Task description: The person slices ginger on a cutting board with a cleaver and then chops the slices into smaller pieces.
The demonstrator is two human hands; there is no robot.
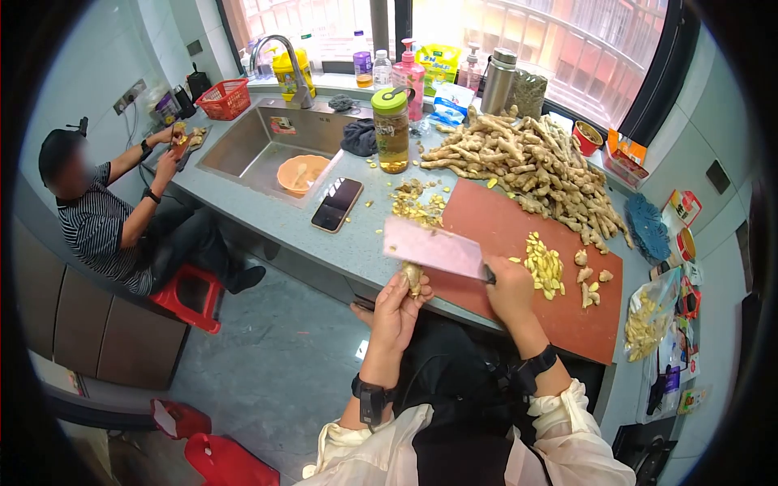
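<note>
Between the fingers of my left hand is a piece of ginger, held up near the counter's front edge. My right hand is wrapped round the black handle of a cleaver, whose broad blade points left, its lower edge right at the top of the ginger. Under the right hand lies a brown cutting board. Peeled ginger slices are heaped on it, with a few small ginger knobs to their right. Peelings lie by the board's left edge.
A large pile of ginger roots covers the back of the board and counter. Left of the board are a phone, a lidded jar and the sink with an orange bowl. A person sits at far left, handling ginger.
</note>
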